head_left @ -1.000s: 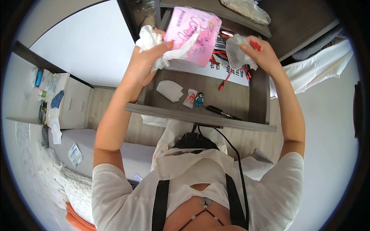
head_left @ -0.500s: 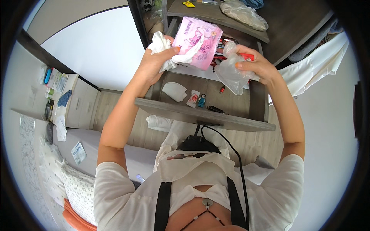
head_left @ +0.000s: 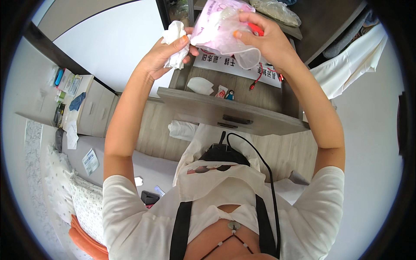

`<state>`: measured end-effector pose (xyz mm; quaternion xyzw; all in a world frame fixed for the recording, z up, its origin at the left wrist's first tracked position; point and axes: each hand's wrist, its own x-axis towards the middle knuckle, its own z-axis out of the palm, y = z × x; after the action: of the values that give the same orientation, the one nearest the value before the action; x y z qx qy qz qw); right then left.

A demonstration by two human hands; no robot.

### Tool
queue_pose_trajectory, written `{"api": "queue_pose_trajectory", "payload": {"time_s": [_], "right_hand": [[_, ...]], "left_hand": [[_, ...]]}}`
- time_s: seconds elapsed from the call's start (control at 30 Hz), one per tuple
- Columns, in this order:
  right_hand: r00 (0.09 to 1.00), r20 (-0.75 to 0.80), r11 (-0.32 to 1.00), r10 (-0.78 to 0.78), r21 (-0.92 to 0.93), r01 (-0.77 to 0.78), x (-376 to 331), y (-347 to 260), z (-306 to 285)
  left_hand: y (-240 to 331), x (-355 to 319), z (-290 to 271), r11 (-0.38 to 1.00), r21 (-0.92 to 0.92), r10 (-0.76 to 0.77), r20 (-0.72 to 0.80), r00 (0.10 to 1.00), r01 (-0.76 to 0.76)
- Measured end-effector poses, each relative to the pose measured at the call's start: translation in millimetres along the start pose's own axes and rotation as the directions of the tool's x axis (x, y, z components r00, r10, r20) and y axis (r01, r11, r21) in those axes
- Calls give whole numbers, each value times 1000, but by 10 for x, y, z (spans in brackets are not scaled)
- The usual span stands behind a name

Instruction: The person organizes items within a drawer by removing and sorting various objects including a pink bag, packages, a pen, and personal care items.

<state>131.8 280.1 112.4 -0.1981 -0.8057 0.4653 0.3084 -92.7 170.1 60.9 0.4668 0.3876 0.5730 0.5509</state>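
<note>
My left hand (head_left: 158, 56) is closed around a bunched white tissue (head_left: 174, 32), its fingertips beside the left edge of a pink soft tissue pack (head_left: 212, 21). My right hand (head_left: 271, 41) pinches a clear plastic bag (head_left: 249, 59) that hangs over the pack's lower right part. Something small and red (head_left: 255, 29) shows at the right fingers. Whether those fingers also grip the pack is hidden by the bag. Both hands are above an open grey wooden drawer (head_left: 203, 104).
Inside the drawer lie a printed white sheet (head_left: 229, 66), red cables (head_left: 256, 80), a folded white pad (head_left: 200, 86), a small packet (head_left: 221, 92) and a little figurine (head_left: 230, 95). A shelf holds a bagged item (head_left: 277, 12). White cloth (head_left: 351, 73) hangs to the right.
The pink pack has moved up and tilted. My right hand has come left with the bag, now overlapping the pack. The left hand has turned, and the tissue sits apart from the pack.
</note>
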Motion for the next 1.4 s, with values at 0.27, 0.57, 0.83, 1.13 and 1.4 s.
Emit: {"api": "queue_pose_trajectory", "payload": {"time_s": [0.27,0.57,0.83,1.13,1.4], "right_hand": [[936,18,911,-351,-226,346,26,19,350],[943,290,984,166,-111,-139,50,405,-121],[701,703,867,119,-418,272,-160,861,117],[587,799,813,127,-423,400,-180,880,270],[673,702,776,232,-551,307,-113,963,168]], "left_hand": [[19,-62,546,990,110,-60,-228,972,87],[154,-171,63,977,213,56,-352,934,22],[-272,319,-200,975,208,156,-394,906,-78],[-349,312,-199,943,333,165,-411,896,-21],[-370,376,-10,803,585,339,-292,894,-113]]}}
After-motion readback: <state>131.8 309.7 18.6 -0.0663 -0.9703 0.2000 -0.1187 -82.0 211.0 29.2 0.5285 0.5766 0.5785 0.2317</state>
